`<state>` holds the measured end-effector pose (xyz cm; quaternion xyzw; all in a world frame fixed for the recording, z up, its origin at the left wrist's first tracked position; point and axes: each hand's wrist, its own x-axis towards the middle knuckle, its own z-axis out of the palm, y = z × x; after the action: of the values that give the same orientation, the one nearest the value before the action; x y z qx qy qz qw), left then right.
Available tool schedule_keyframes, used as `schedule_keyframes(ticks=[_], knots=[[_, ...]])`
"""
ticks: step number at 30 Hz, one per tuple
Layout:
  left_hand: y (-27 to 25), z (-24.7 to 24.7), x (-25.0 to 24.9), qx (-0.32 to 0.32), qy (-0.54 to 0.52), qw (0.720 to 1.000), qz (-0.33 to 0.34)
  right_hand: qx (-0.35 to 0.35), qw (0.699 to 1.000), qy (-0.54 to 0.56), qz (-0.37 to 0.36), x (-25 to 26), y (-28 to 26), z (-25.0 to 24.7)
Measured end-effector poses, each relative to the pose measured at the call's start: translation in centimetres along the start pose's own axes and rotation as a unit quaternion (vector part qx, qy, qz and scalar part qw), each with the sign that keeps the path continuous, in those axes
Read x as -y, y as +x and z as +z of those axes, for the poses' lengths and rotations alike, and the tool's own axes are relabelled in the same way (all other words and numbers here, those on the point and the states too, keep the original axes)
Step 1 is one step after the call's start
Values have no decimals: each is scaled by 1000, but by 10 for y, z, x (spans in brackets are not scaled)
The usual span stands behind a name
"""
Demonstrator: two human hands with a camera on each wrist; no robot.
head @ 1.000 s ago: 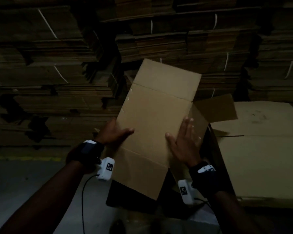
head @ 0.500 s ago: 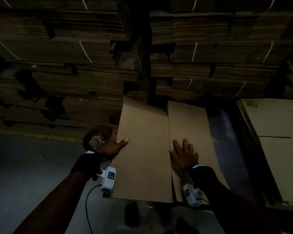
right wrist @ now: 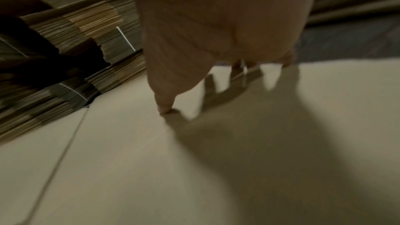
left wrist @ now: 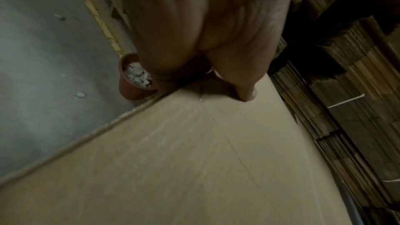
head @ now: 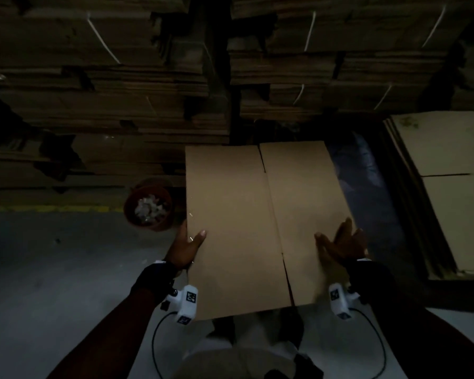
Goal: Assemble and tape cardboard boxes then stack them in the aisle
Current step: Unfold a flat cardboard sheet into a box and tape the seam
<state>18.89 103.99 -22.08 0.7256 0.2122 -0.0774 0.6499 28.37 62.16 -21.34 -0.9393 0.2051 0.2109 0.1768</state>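
Since half a second ago, right hand (head: 340, 243) slid from the seam to the right flap's outer edge — fingers straight, lying on the cardboard box (head: 246, 228). Left hand (head: 188, 246) grips the left edge, thumb on top, fingers underneath; flaps lie flat between both hands. Beyond left fingers — pot (head: 149, 207) on floor.

Your left hand (head: 186, 248): fingers hidden behind box (head: 246, 228) edge, only thumb shows on top. Your right hand (head: 340, 243) motion-blurred; contact with flap unclear. Box near end hides what it rests on. Pot (head: 148, 207) contents too dim to identify.
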Motion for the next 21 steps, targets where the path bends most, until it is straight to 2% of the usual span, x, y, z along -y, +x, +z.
schedule_keyframes(ticks=[5, 9, 12, 15, 21], knots=[[4, -7, 10, -28, 12, 999, 20, 1, 999, 42, -4, -15, 26, -15], [3, -15, -4, -33, 15, 999, 40, 25, 988, 151, -2, -29, 24, -50], [-1, -10, -22, -26, 8, 998, 53, 39, 975, 213, -55, -33, 14, -53], [-6, 3, -48, -26, -5, 997, 70, 18, 949, 296, -104, -40, 8, -49], [-38, 52, -135, -28, 9, 989, 147, 8, 902, 391, -183, -64, -2, -106]])
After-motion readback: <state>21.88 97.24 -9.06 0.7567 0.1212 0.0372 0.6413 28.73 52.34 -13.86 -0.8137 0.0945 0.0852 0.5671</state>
